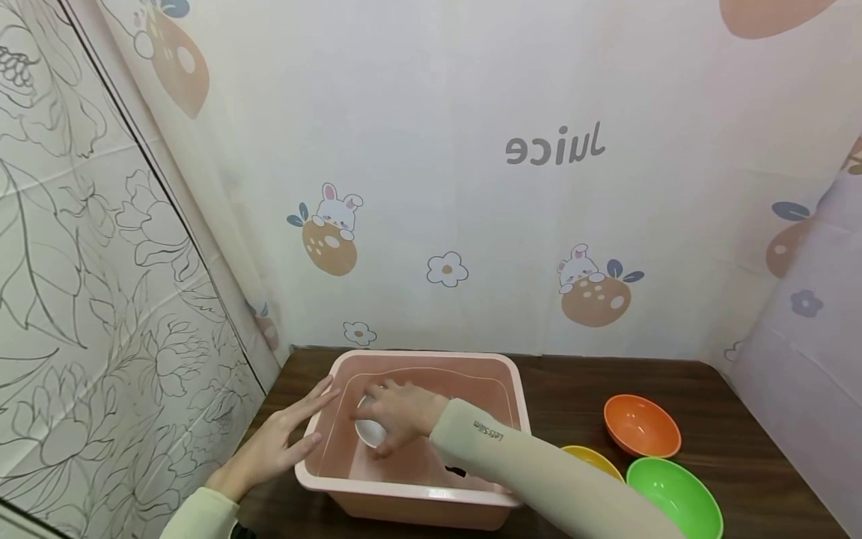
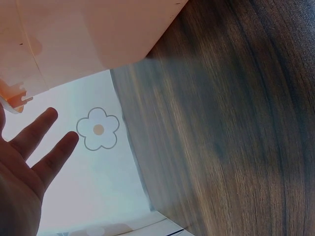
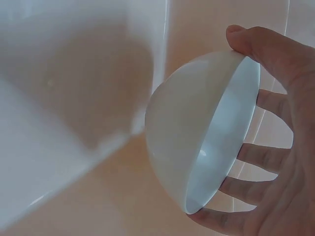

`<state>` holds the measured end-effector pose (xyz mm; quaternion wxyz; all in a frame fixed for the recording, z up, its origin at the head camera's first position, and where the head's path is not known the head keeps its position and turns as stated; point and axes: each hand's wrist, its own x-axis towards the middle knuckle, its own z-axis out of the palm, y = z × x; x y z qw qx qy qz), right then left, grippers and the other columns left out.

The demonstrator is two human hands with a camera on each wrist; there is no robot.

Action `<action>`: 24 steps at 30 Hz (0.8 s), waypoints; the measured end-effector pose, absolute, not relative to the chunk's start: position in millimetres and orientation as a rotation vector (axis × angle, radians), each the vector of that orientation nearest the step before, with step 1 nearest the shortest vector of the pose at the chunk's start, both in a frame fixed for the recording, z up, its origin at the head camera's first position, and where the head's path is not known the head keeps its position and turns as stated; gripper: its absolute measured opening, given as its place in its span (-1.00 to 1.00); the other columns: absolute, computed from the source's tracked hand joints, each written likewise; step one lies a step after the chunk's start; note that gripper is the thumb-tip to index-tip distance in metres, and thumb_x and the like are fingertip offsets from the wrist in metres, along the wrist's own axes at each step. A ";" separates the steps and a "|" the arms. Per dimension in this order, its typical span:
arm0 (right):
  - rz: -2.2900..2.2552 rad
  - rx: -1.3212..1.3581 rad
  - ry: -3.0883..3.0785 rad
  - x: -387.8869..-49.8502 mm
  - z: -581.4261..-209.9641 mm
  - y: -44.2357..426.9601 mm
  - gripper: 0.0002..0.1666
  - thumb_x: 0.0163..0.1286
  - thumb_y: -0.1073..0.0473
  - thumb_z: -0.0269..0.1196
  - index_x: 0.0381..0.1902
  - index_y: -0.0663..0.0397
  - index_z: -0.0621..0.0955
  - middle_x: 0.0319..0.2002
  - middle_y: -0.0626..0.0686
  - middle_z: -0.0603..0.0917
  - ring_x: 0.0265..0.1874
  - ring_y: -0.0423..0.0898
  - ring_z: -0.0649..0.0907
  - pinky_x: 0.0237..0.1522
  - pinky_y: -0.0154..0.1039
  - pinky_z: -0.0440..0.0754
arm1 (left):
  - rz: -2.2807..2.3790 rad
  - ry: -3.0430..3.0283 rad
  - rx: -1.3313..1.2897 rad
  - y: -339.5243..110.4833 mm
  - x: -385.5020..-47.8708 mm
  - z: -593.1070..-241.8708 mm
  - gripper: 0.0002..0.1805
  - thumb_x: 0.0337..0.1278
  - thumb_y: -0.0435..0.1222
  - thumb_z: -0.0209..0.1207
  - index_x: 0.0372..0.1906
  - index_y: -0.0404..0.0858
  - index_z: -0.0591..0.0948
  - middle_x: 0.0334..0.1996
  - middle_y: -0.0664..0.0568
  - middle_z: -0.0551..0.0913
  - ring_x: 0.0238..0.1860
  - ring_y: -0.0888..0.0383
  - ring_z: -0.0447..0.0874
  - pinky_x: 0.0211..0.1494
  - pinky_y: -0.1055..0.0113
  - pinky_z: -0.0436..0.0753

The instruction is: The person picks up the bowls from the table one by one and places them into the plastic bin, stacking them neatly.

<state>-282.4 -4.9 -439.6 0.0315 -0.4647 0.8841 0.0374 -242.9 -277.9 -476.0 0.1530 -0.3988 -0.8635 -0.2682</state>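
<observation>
A white bowl [image 1: 369, 432] is inside a pink plastic basin [image 1: 404, 490], near its left part. My right hand [image 1: 407, 413] reaches over the basin and grips the bowl by its rim. In the right wrist view, the thumb is on one side of the white bowl [image 3: 184, 118] and the fingers [image 3: 263, 158] lie along the rim, with the bowl tilted on its side. My left hand [image 1: 279, 442] is at the basin's left rim with its fingers spread, holding nothing. The left wrist view shows this hand [image 2: 29, 167] beside the basin wall [image 2: 98, 34].
Right of the basin, an orange bowl [image 1: 643, 425], a green bowl [image 1: 676, 494] and a yellow bowl [image 1: 592, 459] stand on the dark wooden table [image 1: 566, 382]. The right forearm partly covers the yellow one. Patterned curtains [image 1: 444, 187] hang behind and at both sides.
</observation>
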 end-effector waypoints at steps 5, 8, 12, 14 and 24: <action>0.152 -1.449 2.732 -283.8 -442.4 -6.2 -0.15 0.20 -0.37 0.42 0.45 -0.54 0.45 0.40 -0.03 0.46 0.33 0.04 0.48 0.13 0.07 0.65 | -0.755 -2.473 -1.142 -278.8 -244.3 -476.4 -0.29 0.24 -0.28 0.24 0.52 -0.18 0.41 0.57 -0.13 0.30 0.54 0.03 0.33 0.36 0.18 0.55; 0.171 -1.445 2.738 -284.6 -443.9 -6.5 -0.15 0.20 -0.38 0.42 0.44 -0.55 0.46 0.39 -0.04 0.47 0.31 0.02 0.49 0.13 0.05 0.65 | -0.761 -2.466 -1.142 -279.4 -245.0 -476.5 -0.29 0.24 -0.28 0.24 0.52 -0.18 0.41 0.57 -0.12 0.30 0.54 0.02 0.33 0.38 0.24 0.53; 0.168 -1.447 2.743 -286.6 -446.6 -6.9 -0.15 0.19 -0.37 0.42 0.44 -0.54 0.46 0.38 -0.03 0.47 0.31 0.03 0.49 0.13 0.04 0.64 | -0.782 -2.459 -1.147 -279.4 -245.4 -476.7 -0.29 0.25 -0.28 0.23 0.53 -0.18 0.40 0.57 -0.13 0.29 0.54 0.01 0.33 0.44 0.42 0.39; 0.182 -1.455 2.750 -287.5 -447.9 -7.4 -0.15 0.19 -0.37 0.43 0.44 -0.55 0.46 0.38 -0.03 0.47 0.31 0.04 0.49 0.12 0.03 0.64 | -0.791 -2.455 -1.149 -279.2 -245.8 -476.8 -0.29 0.26 -0.28 0.22 0.53 -0.19 0.40 0.57 -0.14 0.29 0.54 0.01 0.32 0.46 0.48 0.32; 0.299 -1.445 2.762 -283.8 -456.2 -8.4 -0.16 0.16 -0.43 0.41 0.42 -0.67 0.46 0.36 -0.07 0.47 0.27 -0.01 0.51 0.07 -0.05 0.68 | -0.763 -2.458 -1.145 -278.0 -245.3 -475.9 -0.29 0.25 -0.26 0.23 0.52 -0.20 0.40 0.57 -0.14 0.31 0.52 0.01 0.36 0.36 0.18 0.55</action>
